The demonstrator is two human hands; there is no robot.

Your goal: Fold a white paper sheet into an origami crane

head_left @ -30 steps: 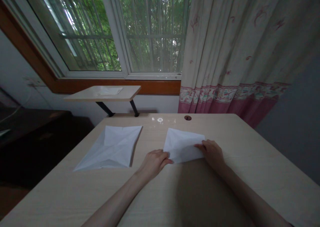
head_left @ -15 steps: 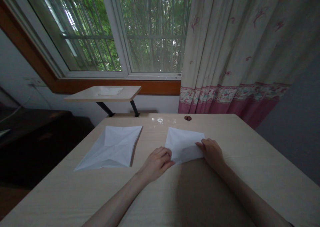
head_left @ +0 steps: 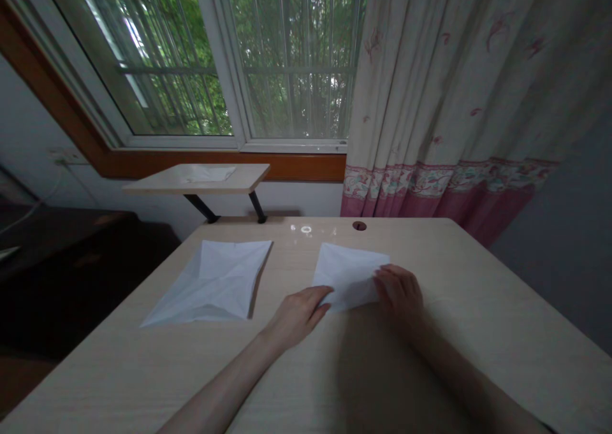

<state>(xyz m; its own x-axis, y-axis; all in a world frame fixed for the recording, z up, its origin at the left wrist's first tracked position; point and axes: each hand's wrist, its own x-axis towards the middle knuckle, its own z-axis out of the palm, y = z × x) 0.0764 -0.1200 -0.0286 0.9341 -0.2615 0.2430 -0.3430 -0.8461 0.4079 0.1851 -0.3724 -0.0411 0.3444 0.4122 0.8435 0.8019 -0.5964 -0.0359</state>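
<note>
A white folded sheet of paper (head_left: 351, 271) lies on the desk in front of me. My left hand (head_left: 303, 310) has its fingers over the paper's near left corner and its thumb just below, gripping that corner. Along the right edge, my right hand (head_left: 399, 297) rests on the paper with its fingers stretched out and slightly bent; its thumb is mostly hidden. To the left lies another creased white sheet (head_left: 215, 281), larger and with its edges a little raised, touched by neither hand.
The pale wooden desk (head_left: 268, 370) has a round cable hole (head_left: 359, 226) near its back edge. A small raised shelf (head_left: 248, 178) at the back left bears a white piece (head_left: 210, 174). Behind stand a barred window (head_left: 287, 64) and a flowered curtain (head_left: 430, 102).
My right hand has shifted from pinching the paper's right corner to lying over its right edge. My left hand's fingers have straightened somewhat. The paper has slid slightly left.
</note>
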